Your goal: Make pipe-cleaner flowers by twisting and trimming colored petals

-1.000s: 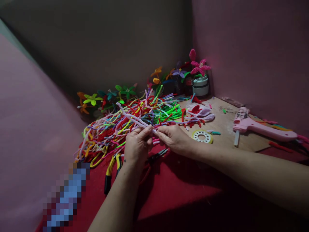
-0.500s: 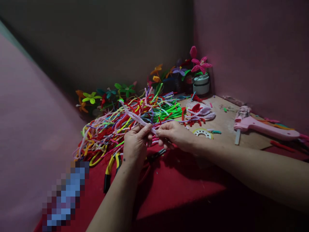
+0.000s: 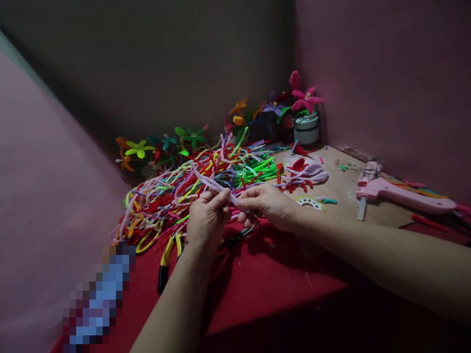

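Observation:
My left hand (image 3: 206, 220) and my right hand (image 3: 268, 206) meet above the red cloth (image 3: 257, 289), both pinched on one pale pink pipe cleaner (image 3: 208, 182). The pipe cleaner runs up and left from my fingertips, over a big tangled pile of coloured pipe cleaners (image 3: 191, 186). My thumbs and forefingers nearly touch at the pipe cleaner's near end. Yellow-handled pliers (image 3: 167, 257) lie on the cloth just under my left wrist, and a dark second tool (image 3: 239, 236) shows between my hands.
Finished pipe-cleaner flowers (image 3: 303, 100) stand along the back wall beside a white pot (image 3: 306, 128). A pink glue gun (image 3: 397, 192) lies on the wooden board (image 3: 368, 206) at right, near a tape roll (image 3: 309, 202) and red and pink scraps (image 3: 301, 171). Walls close in at the left and right.
The far end of the pale pink pipe cleaner has drawn in toward my hands. My right hand has shifted slightly left and closer to my left hand.

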Demonstrator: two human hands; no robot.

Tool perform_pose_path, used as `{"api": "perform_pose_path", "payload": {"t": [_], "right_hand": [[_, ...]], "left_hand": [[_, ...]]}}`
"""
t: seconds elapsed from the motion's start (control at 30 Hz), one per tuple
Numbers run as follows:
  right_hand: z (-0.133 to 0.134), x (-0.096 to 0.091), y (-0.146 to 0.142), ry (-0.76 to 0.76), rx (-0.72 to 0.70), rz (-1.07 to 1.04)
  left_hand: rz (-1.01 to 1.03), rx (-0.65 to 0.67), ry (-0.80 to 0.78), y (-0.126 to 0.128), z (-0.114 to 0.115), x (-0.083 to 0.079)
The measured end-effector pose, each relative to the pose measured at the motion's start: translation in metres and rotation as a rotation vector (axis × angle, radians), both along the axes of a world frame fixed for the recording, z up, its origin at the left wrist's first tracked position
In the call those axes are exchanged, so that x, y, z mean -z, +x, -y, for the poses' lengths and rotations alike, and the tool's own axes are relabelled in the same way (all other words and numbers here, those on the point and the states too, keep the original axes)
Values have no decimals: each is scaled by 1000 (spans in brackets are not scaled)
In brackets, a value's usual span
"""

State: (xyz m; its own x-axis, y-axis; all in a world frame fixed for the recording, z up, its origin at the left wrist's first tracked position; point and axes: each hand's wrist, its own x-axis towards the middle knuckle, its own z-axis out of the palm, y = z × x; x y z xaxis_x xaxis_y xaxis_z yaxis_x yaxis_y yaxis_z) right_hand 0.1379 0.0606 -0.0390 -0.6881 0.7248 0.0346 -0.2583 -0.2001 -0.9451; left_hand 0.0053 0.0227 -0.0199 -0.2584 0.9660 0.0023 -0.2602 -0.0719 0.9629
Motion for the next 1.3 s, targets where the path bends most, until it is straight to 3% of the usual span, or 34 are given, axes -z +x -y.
{"api": "perform_pose_path", "payload": {"t": [0.47, 0.7, 1.0, 1.17, 1.3], "right_hand": [[1, -1, -1, 33, 29, 20], [0, -2, -1, 23, 1, 9], [-1, -2, 0, 29, 71, 15], [-4, -1, 0, 20, 81, 19], [-9, -1, 0, 5, 56, 25]], "left_hand": [[-94, 69, 15, 1, 2, 4], [-129, 61, 39, -1, 0, 8], [-298, -24, 15, 3, 6, 1], [-433, -39, 146, 2, 7, 3], [-723, -209, 371, 2, 8, 4]]}}
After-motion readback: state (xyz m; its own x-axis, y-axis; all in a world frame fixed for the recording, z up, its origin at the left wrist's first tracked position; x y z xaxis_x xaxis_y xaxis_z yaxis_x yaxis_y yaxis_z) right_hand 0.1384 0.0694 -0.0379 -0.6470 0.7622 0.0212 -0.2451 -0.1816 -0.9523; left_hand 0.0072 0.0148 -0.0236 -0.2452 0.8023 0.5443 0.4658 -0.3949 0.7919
